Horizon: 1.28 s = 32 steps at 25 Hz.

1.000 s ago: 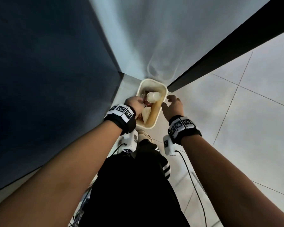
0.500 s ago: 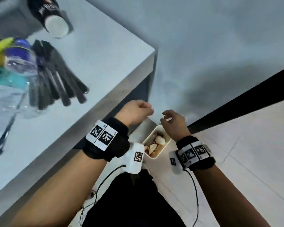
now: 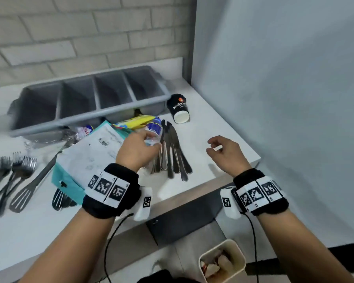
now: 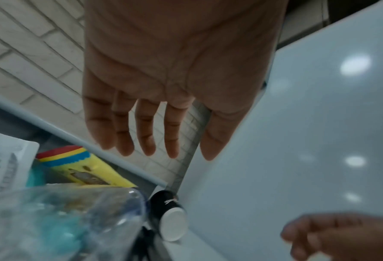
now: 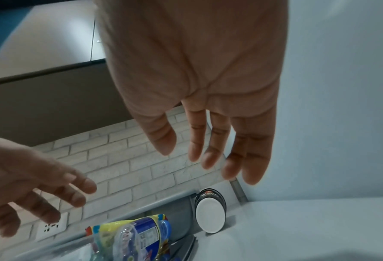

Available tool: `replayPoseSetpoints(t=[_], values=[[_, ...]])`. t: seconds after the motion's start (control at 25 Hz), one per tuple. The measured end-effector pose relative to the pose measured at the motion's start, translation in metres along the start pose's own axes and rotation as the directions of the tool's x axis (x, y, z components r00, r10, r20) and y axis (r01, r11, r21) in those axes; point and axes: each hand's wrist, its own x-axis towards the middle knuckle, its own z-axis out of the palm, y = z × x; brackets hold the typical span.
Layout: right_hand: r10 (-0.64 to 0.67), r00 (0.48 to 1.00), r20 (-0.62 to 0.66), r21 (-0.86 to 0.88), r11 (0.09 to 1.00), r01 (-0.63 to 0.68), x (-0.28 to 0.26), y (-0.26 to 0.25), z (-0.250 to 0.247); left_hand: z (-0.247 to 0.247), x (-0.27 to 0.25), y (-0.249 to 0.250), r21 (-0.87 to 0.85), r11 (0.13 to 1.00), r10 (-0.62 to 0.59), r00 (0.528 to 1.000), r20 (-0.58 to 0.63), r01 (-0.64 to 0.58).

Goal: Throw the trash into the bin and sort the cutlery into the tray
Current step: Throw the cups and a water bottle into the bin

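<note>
My left hand (image 3: 140,147) hovers open just above a clear plastic bottle (image 3: 154,129) with a blue label; in the left wrist view its fingers (image 4: 145,134) are straight and the bottle (image 4: 63,220) lies below them. My right hand (image 3: 223,152) is open and empty over the bare table corner, its fingers (image 5: 208,141) spread. Several knives (image 3: 173,154) lie between the hands. A black paper cup (image 3: 179,108) lies on its side behind them. The grey four-compartment cutlery tray (image 3: 86,116) stands at the back. The bin (image 3: 238,254) holding trash is on the floor at lower right.
A white and teal mailer bag (image 3: 86,158) and a yellow snack wrapper (image 3: 135,121) lie by the bottle. Forks (image 3: 10,170) and a slotted spatula (image 3: 33,180) are at the left. A second crushed bottle (image 3: 78,132) lies against the tray. A wall closes the right side.
Both hands have risen from the bin on the floor to above the table top, and the view has swung up with them. Both hands have opened out.
</note>
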Motion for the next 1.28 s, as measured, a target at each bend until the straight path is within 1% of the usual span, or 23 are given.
replayPoseSetpoints(t=[0.08, 0.16, 0.24, 0.28, 0.36, 0.44, 0.48, 0.56, 0.76, 0.84, 0.92, 1.04, 1.12, 1.2, 1.28], values=[[-0.013, 1.000, 0.016, -0.029, 0.999, 0.014, 0.027, -0.020, 0.010, -0.004, 0.029, -0.014, 0.172, 0.985, -0.043, 0.998, 0.051, 0.034], [-0.012, 1.000, 0.027, -0.061, 0.998, 0.014, 0.062, -0.045, 0.029, -0.011, 0.053, -0.026, 0.307, 0.949, -0.108, 0.990, 0.092, 0.075], [0.026, 1.000, 0.006, -0.108, 0.994, -0.025, 0.085, -0.047, 0.032, -0.001, 0.057, -0.023, 0.418, 0.907, -0.142, 0.972, 0.187, 0.052], [0.044, 0.999, 0.000, -0.132, 0.990, -0.044, 0.096, -0.045, 0.033, 0.005, 0.056, -0.021, 0.428, 0.903, -0.154, 0.958, 0.240, 0.038], [0.066, 0.998, 0.000, -0.178, 0.982, -0.065, 0.121, -0.052, 0.044, 0.007, 0.065, -0.025, 0.378, 0.924, -0.183, 0.939, 0.292, 0.062], [0.130, 0.991, -0.012, -0.218, 0.967, -0.129, 0.141, -0.058, 0.057, 0.003, 0.077, -0.032, 0.303, 0.947, -0.203, 0.926, 0.319, 0.103], [0.174, 0.984, -0.023, -0.233, 0.957, -0.175, 0.148, -0.059, 0.062, 0.001, 0.080, -0.033, 0.279, 0.955, -0.194, 0.923, 0.332, 0.100], [0.250, 0.966, -0.062, -0.244, 0.935, -0.258, 0.162, -0.062, 0.074, -0.004, 0.088, -0.037, 0.256, 0.963, -0.171, 0.918, 0.359, 0.079], [0.310, 0.936, -0.166, -0.201, 0.919, -0.340, 0.191, -0.064, 0.092, -0.026, 0.096, -0.039, 0.211, 0.977, -0.115, 0.886, 0.450, 0.019], [0.330, 0.930, -0.161, -0.186, 0.916, -0.356, 0.198, -0.064, 0.094, -0.033, 0.096, -0.040, 0.191, 0.981, -0.074, 0.874, 0.480, -0.021], [0.355, 0.923, -0.147, -0.167, 0.911, -0.377, 0.205, -0.064, 0.095, -0.037, 0.097, -0.041, 0.154, 0.987, -0.036, 0.852, 0.523, -0.053], [0.402, 0.899, -0.174, -0.154, 0.890, -0.428, 0.203, -0.063, 0.089, -0.038, 0.092, -0.042, 0.051, 0.994, 0.049, 0.814, 0.579, -0.096], [0.401, 0.898, -0.181, -0.135, 0.894, -0.426, 0.191, -0.060, 0.075, -0.035, 0.087, -0.042, -0.018, 0.994, 0.101, 0.806, 0.583, -0.112], [0.373, 0.905, -0.204, -0.085, 0.914, -0.396, 0.170, -0.052, 0.056, -0.028, 0.081, -0.041, -0.053, 0.990, 0.137, 0.818, 0.559, -0.130], [0.335, 0.897, -0.288, -0.002, 0.937, -0.350, 0.137, -0.038, 0.033, -0.016, 0.074, -0.037, -0.101, 0.986, 0.167, 0.842, 0.512, -0.134]])
